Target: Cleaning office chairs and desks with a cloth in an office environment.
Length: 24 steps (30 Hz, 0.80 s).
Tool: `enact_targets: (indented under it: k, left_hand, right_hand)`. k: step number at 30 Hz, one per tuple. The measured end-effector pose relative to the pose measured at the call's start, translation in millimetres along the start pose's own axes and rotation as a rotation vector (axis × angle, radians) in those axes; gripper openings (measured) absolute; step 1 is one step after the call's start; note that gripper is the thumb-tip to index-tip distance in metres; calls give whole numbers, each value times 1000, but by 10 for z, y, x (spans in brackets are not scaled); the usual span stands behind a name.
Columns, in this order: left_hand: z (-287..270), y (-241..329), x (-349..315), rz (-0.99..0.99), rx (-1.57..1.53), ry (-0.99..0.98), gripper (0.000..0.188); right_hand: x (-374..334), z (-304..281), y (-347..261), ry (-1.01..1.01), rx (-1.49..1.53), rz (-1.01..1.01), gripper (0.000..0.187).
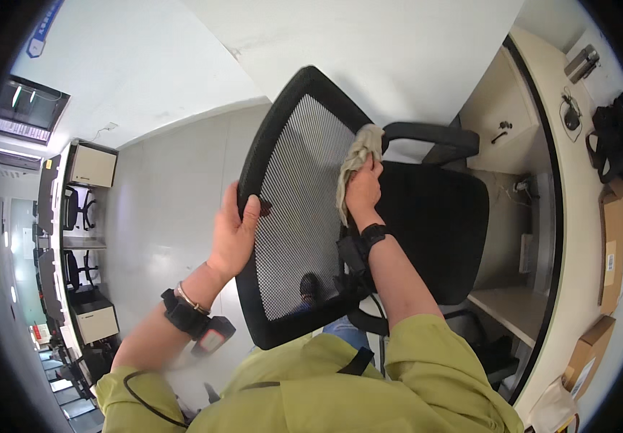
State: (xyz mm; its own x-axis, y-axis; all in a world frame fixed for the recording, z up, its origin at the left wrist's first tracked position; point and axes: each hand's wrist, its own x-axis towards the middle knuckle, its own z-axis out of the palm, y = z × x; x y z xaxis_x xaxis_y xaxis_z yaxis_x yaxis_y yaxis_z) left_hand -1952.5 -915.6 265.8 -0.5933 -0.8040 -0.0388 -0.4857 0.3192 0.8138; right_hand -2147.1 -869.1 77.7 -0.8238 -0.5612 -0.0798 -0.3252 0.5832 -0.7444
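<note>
Our left hand [231, 234] clasps the mesh backrest's [297, 195] nine-o'clock edge. Our right hand [364, 192] clutches a beige cloth [358, 157] at two.

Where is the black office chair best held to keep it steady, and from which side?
Probably at the left rim of the black office chair, coming from the left: this long, narrow backrest edge stands away from the seat, so the left hand can grip it, thumb over the frame.

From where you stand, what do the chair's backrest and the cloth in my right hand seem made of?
Backrest: probably synthetic mesh, matte black; the floor shows through its tiny holes. Cloth: likely soft fabric, dull grey-beige, going by its limp folds; fibre unclear.
</note>
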Motion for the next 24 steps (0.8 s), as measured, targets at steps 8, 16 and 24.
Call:
enact_targets:
  k: [8, 16, 24]
  left_hand:
    - [-7, 62, -30, -65, 89, 55, 34]
    - [34, -56, 71, -2, 114, 68, 41]
    - [-59, -124, 155, -26, 44, 17, 44]
  right_hand:
    - [-901, 75, 1177, -705, -162, 98, 35]
    - [-824, -548, -349, -416, -16, -134, 27]
    - [-1838, -840, -486, -461, 269, -857, 48]
